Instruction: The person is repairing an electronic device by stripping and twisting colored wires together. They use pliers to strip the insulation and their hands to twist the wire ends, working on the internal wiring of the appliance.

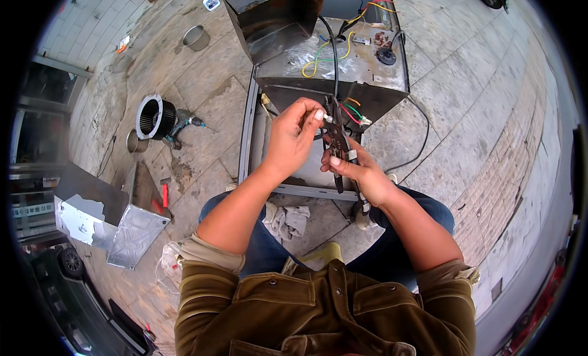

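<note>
My left hand (293, 135) pinches a small white piece (328, 119), apparently on a wire end, against the jaws of a dark hand tool like pliers (335, 135). My right hand (361, 172) grips this tool from below, with a dark cable with pale bands (353, 157) alongside. Just beyond hang red, green and orange wires (353, 112) with a pale connector (365, 120). They are in front of an open sheet-metal appliance (288, 71), which has more coloured wires and a black cable on top and stands in a grey metal frame (245, 154).
On the tiled floor at left are a black fan wheel (156, 117), a cordless drill (187, 126), metal cups (196, 38), a red-handled hammer (165, 195) and bent metal panels (110, 215). A spray bottle (209, 0) stands behind. A rag (288, 218) lies between my legs. A car (61, 295) is at lower left.
</note>
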### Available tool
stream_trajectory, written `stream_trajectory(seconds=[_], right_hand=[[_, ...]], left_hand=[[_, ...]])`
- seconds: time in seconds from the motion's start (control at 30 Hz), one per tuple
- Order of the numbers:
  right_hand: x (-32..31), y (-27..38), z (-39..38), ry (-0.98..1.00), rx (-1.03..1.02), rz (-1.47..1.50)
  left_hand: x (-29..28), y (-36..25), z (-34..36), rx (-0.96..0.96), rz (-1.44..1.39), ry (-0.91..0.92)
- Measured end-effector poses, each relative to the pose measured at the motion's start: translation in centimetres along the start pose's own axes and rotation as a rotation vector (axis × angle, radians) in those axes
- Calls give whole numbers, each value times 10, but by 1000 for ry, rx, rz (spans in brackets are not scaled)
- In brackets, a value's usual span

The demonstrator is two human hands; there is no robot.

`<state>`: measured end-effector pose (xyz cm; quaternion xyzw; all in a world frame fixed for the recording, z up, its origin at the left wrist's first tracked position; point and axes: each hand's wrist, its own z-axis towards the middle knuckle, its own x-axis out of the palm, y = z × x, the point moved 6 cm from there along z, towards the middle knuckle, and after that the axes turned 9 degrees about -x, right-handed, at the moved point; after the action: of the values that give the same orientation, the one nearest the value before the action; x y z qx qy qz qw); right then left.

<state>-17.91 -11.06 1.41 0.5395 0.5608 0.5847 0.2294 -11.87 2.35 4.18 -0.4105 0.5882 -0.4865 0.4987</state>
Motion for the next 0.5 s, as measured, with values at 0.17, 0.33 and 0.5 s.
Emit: stream_trajectory(seconds=[0.17,0.33,0.5], right_hand=[[-2,-1,7,-33,-125,-224],[4,17,6,-1,-244,-437],[3,19,7,-44,-270,-530]], left_hand=[[4,-9,-4,132,140,-60],[1,-5,-3,85,163,-49],[-1,-5,-3,79,136,-37]])
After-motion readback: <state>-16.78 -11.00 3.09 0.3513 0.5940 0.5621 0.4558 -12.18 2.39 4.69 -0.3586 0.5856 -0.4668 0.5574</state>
